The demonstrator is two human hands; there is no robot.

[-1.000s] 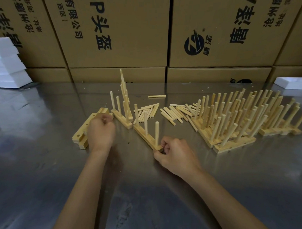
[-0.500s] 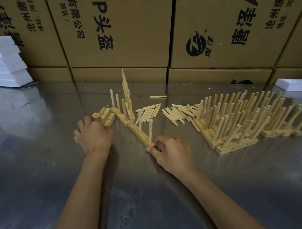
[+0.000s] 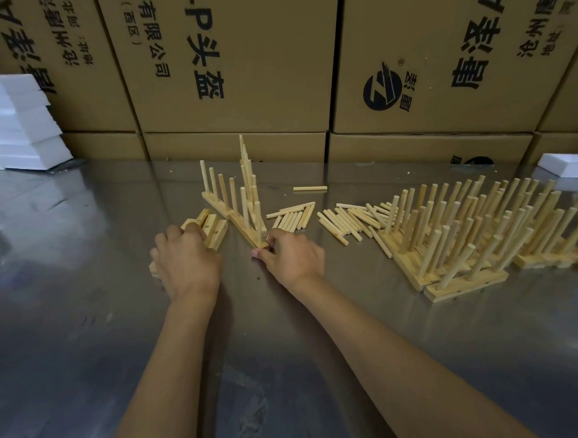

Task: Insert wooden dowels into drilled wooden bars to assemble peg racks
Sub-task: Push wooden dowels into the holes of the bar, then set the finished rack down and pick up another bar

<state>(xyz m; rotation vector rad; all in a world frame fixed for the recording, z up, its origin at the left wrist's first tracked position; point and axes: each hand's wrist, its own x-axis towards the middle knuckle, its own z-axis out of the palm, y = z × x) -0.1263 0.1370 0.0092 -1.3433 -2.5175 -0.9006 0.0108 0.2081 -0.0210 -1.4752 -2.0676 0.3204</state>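
Wooden bars (image 3: 212, 229) in both hands (image 3: 237, 259)

A: The left hand (image 3: 186, 259) covers most of the blank bars (image 3: 215, 227), so no clue how many are under there.

B: Yeah, and the finished racks (image 3: 476, 245) run off the right edge. The right hand (image 3: 293, 256) hides that near bar end too.

Cardboard boxes (image 3: 241, 53), white foam blocks (image 3: 19, 127)
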